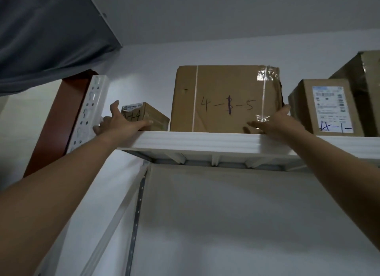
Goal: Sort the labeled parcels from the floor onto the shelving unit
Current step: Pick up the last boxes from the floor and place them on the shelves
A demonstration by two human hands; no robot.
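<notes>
Four cardboard parcels stand in a row on the white top shelf point(205, 142) of the shelving unit, seen from below with both bare arms reaching up to it. At the left end sits a small parcel point(152, 115), turned at an angle, with handwritten figures ending in "1-4" on its face. The left hand point(121, 123) lies against it, spread wide, thumb pointing up beside the parcel's left corner and one straight finger stretched along the bottom of its front; the other fingers splay toward the perforated upright post point(90, 111). Just right of it stands a large parcel point(222, 99), strapped and taped, marked "4-$-5" in pen. The right hand point(275, 121) presses flat on its lower right corner, thumb raised along the right edge, fingers straight and pointing left across the front near the shelf lip. Neither of the hands curls round anything. Further right is a labelled parcel point(304, 111) bearing a printed shipping label with "4-1-" written in blue, and a tall parcel point(368, 80) stands behind it. A dark cloth point(51, 39) hangs at the upper left above a brown frame point(55, 121).
</notes>
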